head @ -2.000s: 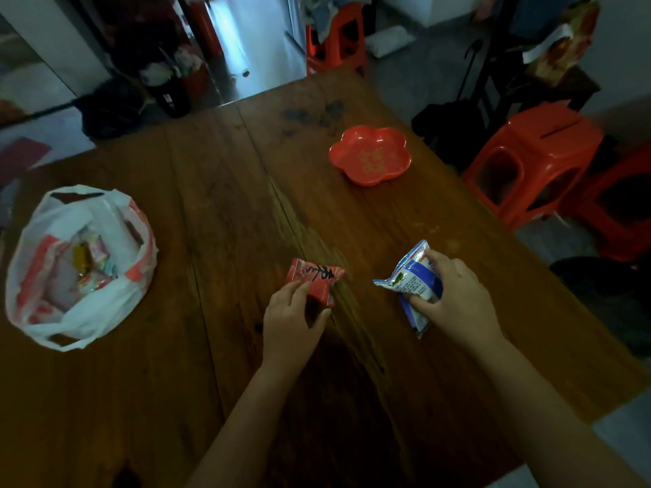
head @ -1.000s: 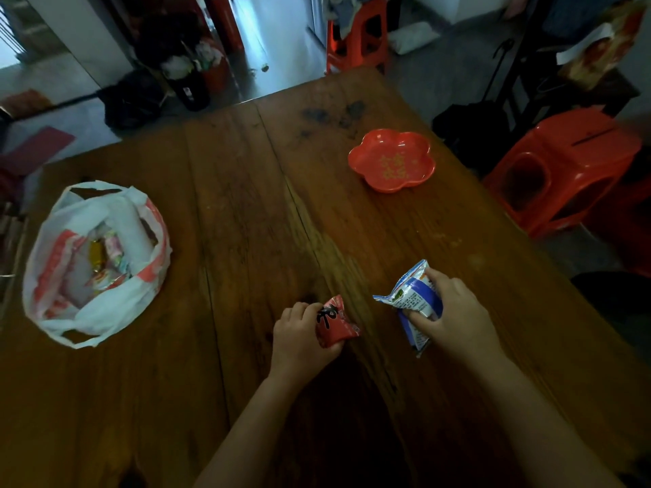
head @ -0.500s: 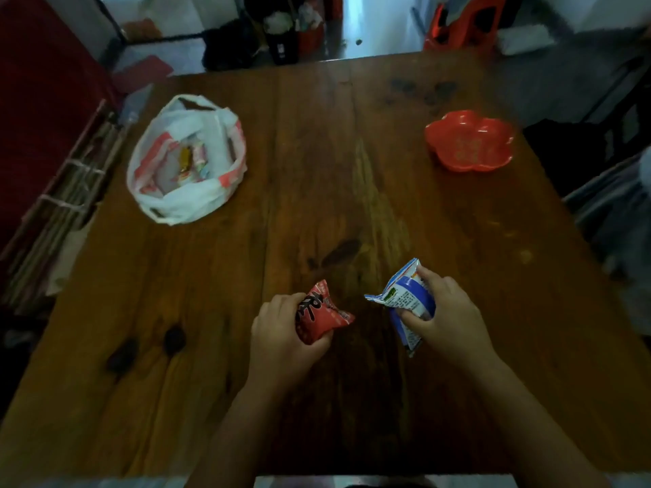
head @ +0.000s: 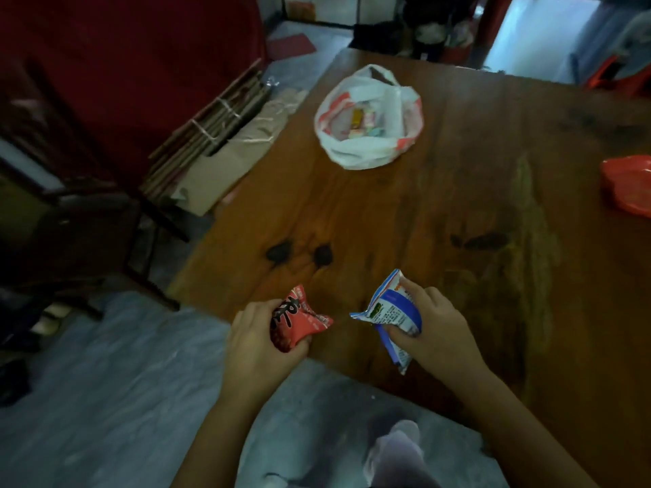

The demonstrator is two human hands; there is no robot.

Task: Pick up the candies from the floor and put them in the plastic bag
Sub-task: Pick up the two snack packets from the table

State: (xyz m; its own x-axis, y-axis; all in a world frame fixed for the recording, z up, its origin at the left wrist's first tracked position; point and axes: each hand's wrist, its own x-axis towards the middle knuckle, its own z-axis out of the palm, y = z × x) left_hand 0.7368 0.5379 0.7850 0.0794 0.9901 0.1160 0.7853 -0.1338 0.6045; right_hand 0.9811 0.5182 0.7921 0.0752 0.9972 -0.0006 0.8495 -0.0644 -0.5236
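Note:
A red candy packet point(head: 296, 320) with black characters is gripped in my left hand point(head: 260, 343), just over the near edge of the wooden table point(head: 440, 213). My right hand point(head: 436, 332) is closed on a blue and white candy packet point(head: 391, 313) above the table's near side. The white plastic bag point(head: 368, 118) with red print lies open on the table's far left part. Several small wrapped candies point(head: 364, 121) show inside the bag.
A red flower-shaped dish point(head: 628, 186) sits at the table's right edge of view. Left of the table are a stack of flattened cardboard point(head: 211, 142) and a dark chair point(head: 88, 220). Grey floor point(head: 105, 382) lies below the near edge. My socked foot point(head: 398, 452) shows at the bottom.
The view has swung left and back, so the bag now appears ahead and the dish far right. Both hands, still holding their packets, have drawn back to the table's near edge.

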